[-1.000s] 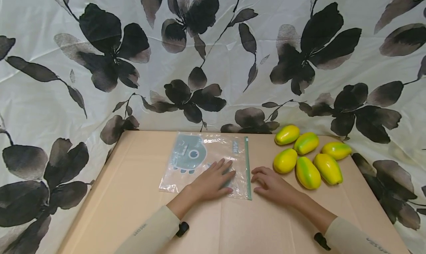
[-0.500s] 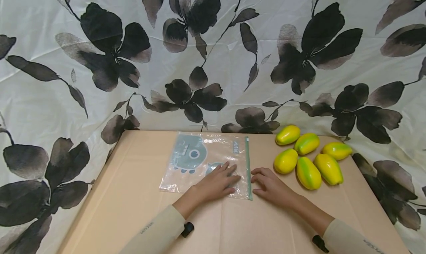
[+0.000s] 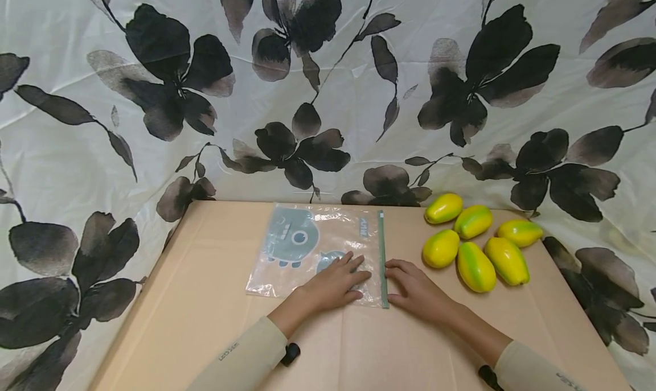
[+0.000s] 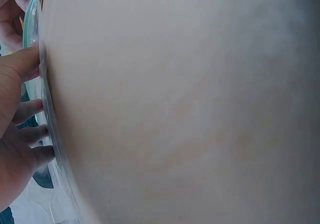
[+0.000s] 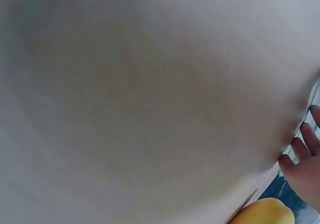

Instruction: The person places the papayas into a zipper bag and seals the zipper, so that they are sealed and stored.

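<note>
Bag (image 3: 330,237) (small print (image 3: 327,259) partly hidden) under left hand (image 3: 333,284).

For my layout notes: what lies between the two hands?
Between the left hand and the right hand lie part of the clear bag and its green zip strip, in the head view.

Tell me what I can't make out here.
Head view: part of the smaller blue print on the bag, under the left grip.
Head view: left sleeve lettering, too small to read.
Left wrist view: part of the right grip, cut by the left edge.
Right wrist view: part of a yellow fruit, cut by the bottom edge.
</note>
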The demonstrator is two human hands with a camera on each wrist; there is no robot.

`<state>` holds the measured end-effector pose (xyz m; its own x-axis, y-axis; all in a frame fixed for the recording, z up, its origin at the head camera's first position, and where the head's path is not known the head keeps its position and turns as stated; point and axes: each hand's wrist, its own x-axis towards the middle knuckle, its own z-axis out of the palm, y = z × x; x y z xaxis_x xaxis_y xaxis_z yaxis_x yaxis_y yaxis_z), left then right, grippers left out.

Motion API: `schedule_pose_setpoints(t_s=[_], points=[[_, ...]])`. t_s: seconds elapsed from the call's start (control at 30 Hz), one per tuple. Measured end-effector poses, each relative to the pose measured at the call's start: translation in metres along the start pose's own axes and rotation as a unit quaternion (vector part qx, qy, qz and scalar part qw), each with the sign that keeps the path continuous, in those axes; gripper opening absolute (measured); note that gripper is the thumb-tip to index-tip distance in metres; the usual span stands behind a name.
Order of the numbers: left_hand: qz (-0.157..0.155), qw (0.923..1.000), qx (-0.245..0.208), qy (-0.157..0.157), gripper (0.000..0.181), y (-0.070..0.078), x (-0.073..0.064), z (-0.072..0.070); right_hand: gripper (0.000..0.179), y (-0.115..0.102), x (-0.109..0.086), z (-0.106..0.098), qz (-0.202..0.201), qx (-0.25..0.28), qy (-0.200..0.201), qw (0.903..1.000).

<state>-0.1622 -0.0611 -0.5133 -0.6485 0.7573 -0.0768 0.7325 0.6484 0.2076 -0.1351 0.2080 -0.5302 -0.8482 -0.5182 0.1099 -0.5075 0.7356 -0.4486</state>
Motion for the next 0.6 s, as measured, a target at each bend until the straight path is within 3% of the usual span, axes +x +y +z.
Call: schedule_pose_setpoints(t_s=[0.6], points=[[-0.007, 0.9997, -0.021, -0.008, 0.052, -0.0012, 0.0000, -0.0004, 0.082, 0.0012, 0.0070, -0.0006, 0.048, 0.038, -0.046, 0.9971]])
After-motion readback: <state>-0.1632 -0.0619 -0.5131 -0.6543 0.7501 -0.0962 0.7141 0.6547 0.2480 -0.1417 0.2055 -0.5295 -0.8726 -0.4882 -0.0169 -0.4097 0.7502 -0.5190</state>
